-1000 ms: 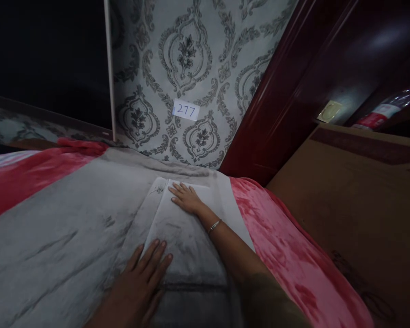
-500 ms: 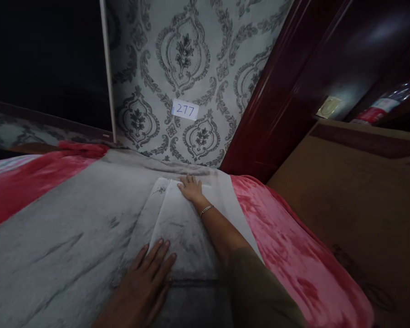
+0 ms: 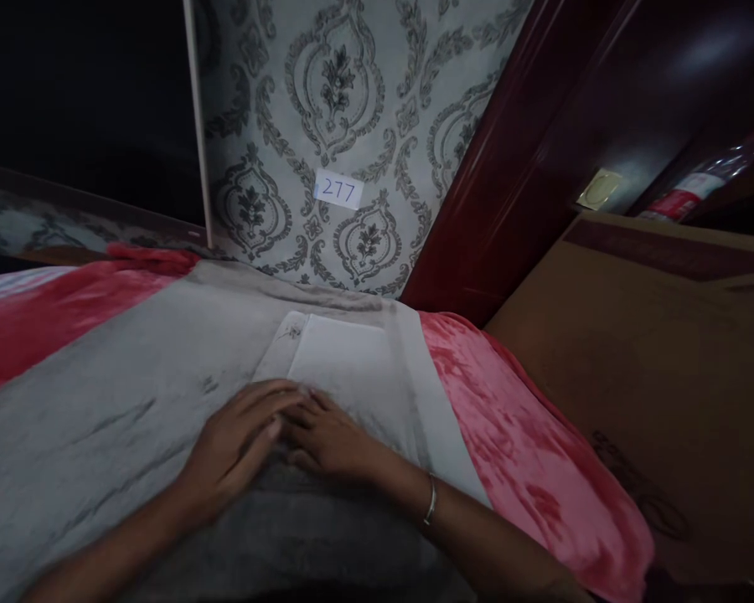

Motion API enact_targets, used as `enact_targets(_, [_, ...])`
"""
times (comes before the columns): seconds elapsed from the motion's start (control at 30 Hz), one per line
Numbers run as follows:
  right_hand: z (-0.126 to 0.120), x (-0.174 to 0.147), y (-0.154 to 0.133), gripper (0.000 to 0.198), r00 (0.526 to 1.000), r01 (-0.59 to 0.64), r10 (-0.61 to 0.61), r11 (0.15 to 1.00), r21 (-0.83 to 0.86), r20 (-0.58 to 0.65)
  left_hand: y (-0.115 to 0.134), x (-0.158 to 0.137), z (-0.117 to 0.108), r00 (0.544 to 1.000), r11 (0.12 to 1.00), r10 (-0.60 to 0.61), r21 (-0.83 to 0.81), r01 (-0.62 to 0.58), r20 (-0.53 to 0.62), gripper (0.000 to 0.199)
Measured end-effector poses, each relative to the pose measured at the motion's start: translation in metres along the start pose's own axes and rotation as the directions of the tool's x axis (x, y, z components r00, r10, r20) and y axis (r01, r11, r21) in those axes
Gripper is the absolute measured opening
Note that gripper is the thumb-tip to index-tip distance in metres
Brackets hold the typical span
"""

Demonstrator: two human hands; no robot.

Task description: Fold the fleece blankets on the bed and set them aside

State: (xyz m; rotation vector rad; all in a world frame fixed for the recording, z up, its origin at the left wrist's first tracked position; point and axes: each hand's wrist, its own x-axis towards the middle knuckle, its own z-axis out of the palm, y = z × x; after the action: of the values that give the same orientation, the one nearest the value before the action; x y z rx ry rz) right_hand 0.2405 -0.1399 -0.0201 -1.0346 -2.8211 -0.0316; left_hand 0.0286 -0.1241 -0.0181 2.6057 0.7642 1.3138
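A folded grey and white cloth (image 3: 352, 368) lies on a larger grey sheet (image 3: 126, 402) spread over a red plush blanket (image 3: 521, 444). My left hand (image 3: 235, 444) lies flat on the near part of the folded cloth, fingers pointing right. My right hand (image 3: 330, 440), with a silver bangle (image 3: 431, 501) on the wrist, rests palm down beside it, fingertips meeting those of the left. Neither hand grips anything that I can see.
A damask-patterned wall (image 3: 352, 126) with a white label reading 277 (image 3: 338, 189) stands behind. Dark red wooden furniture (image 3: 540, 142) rises at the right, and a brown cardboard box (image 3: 653, 352) sits beside the bed. A plastic bottle with a red label (image 3: 697, 188) lies at far right.
My right hand has drawn back from the far end of the folded cloth to its near part. The left hand shifted up and right to meet it.
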Motion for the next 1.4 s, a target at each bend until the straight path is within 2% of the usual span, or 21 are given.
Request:
enact_targets(0.07, [0.0, 0.002, 0.0, 0.049, 0.999, 0.029, -0.029, 1.0, 0.0, 0.018, -0.016, 0.036, 0.01, 0.975, 0.999, 0.026, -0.026, -0.021, 0.222, 0.045])
enact_targets(0.1, [0.0, 0.003, 0.0, 0.049, 0.999, 0.033, -0.033, 0.999, 0.005, 0.02, -0.026, 0.052, 0.02, 0.933, 0.999, 0.05, -0.03, -0.042, 0.358, 0.048])
enact_targets(0.17, [-0.002, 0.004, 0.001, 0.051, 0.999, 0.033, -0.033, 0.999, 0.018, 0.002, -0.048, 0.08, 0.046, 0.812, 0.997, 0.065, -0.013, -0.071, 0.58, 0.057])
enact_targets(0.23, [-0.004, 0.003, 0.0, 0.053, 0.999, 0.027, -0.027, 0.999, 0.025, -0.022, -0.071, 0.099, 0.071, 0.709, 0.993, 0.047, 0.041, -0.107, 0.704, 0.062])
enact_targets(0.3, [-0.007, 0.001, -0.002, 0.052, 0.999, 0.024, -0.024, 0.999, 0.029, -0.023, -0.092, 0.114, 0.089, 0.649, 0.985, 0.02, 0.096, -0.142, 0.76, 0.065])
enact_targets(0.37, [-0.009, 0.0, -0.002, 0.053, 1.0, 0.019, -0.018, 0.999, 0.043, -0.01, -0.11, 0.127, 0.098, 0.627, 0.976, -0.023, 0.153, -0.155, 0.779, 0.066])
enact_targets(0.43, [-0.011, 0.0, -0.002, 0.054, 1.0, 0.014, -0.014, 0.998, 0.066, 0.004, -0.127, 0.14, 0.101, 0.626, 0.967, -0.089, 0.219, -0.133, 0.775, 0.066])
enact_targets(0.53, [-0.012, -0.001, -0.001, 0.054, 1.0, 0.004, -0.005, 0.996, 0.092, 0.006, -0.148, 0.154, 0.104, 0.643, 0.957, -0.159, 0.277, -0.086, 0.749, 0.066])
enact_targets(0.67, [-0.01, -0.001, 0.001, 0.052, 1.0, 0.002, -0.001, 0.995, 0.096, -0.016, -0.163, 0.158, 0.112, 0.682, 0.955, -0.173, 0.291, -0.061, 0.711, 0.067])
enact_targets(0.73, [-0.01, 0.0, 0.002, 0.052, 1.0, 0.003, -0.002, 0.996, 0.091, -0.014, -0.163, 0.157, 0.114, 0.697, 0.949, -0.178, 0.308, -0.064, 0.694, 0.067])
enact_targets(0.87, [-0.012, -0.001, -0.003, 0.054, 1.0, -0.012, 0.01, 0.995, 0.097, 0.02, -0.153, 0.158, 0.111, 0.688, 0.921, -0.234, 0.384, -0.071, 0.688, 0.068])
enact_targets(1.03, [-0.012, -0.012, -0.033, 0.066, 0.998, -0.068, 0.064, 0.987, 0.145, 0.027, -0.134, 0.165, 0.103, 0.71, 0.872, -0.312, 0.486, -0.05, 0.632, 0.072])
enact_targets(1.13, [-0.015, -0.026, -0.048, 0.067, 0.997, -0.069, 0.071, 0.968, 0.243, 0.004, -0.112, 0.164, 0.096, 0.726, 0.854, -0.334, 0.518, -0.036, 0.601, 0.071])
enact_targets(1.23, [-0.022, -0.048, -0.049, 0.056, 0.993, -0.036, 0.078, 0.92, 0.39, -0.094, -0.078, 0.149, 0.085, 0.691, 0.912, -0.232, 0.4, -0.09, 0.684, 0.068])
enact_targets(1.27, [-0.024, -0.057, -0.046, 0.053, 0.978, -0.057, 0.136, 0.904, 0.423, -0.159, -0.067, 0.14, 0.081, 0.664, 0.937, -0.164, 0.326, -0.127, 0.73, 0.066])
enact_targets(1.33, [-0.026, -0.073, -0.039, 0.048, 0.917, -0.147, 0.289, 0.884, 0.444, -0.273, -0.047, 0.118, 0.072, 0.605, 0.963, -0.01, 0.17, -0.209, 0.796, 0.063])
enact_targets(1.37, [-0.024, -0.079, -0.037, 0.047, 0.892, -0.19, 0.339, 0.882, 0.431, -0.299, -0.039, 0.106, 0.068, 0.581, 0.964, 0.056, 0.107, -0.243, 0.812, 0.062])
enact_targets(1.4, [-0.02, -0.084, -0.036, 0.046, 0.887, -0.224, 0.357, 0.887, 0.404, -0.293, -0.035, 0.094, 0.063, 0.569, 0.961, 0.106, 0.063, -0.269, 0.815, 0.062])
